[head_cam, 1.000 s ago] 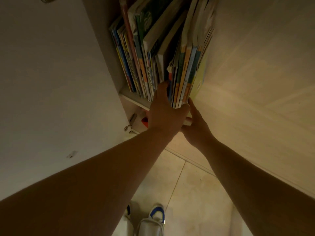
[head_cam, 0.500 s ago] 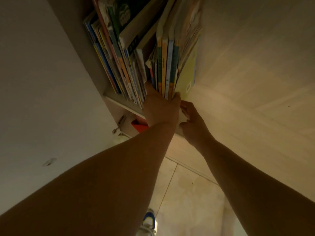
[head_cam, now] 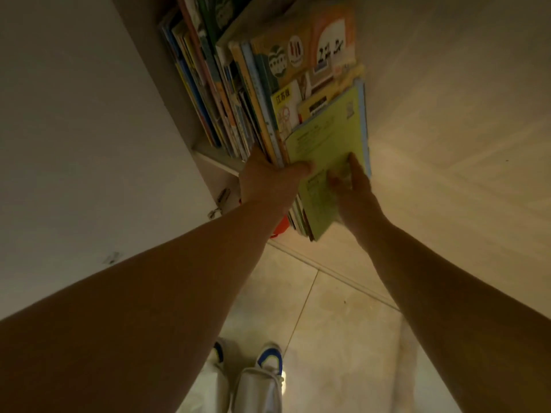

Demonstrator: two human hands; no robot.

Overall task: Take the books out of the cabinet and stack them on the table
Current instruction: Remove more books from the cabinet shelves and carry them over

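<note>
A bundle of thin books [head_cam: 325,138] with a green cover outermost sticks out past the front edge of the cabinet shelf [head_cam: 219,162], tilted toward me. My left hand [head_cam: 268,183] grips the bundle from the left, thumb across the green cover. My right hand [head_cam: 351,189] presses flat on the green cover from the right. More books [head_cam: 205,93] stand upright on the shelf to the left.
An open white cabinet door [head_cam: 74,129] stands at left with a hinge [head_cam: 222,198] on it. A pale wood panel [head_cam: 447,129] rises at right. An orange-red object [head_cam: 280,226] shows below the shelf. Tiled floor [head_cam: 328,323] and my shoes [head_cam: 268,359] are underneath.
The bundle has slid out of the shelf toward me, so its covers show. My right hand moved from under the shelf edge onto the green cover.
</note>
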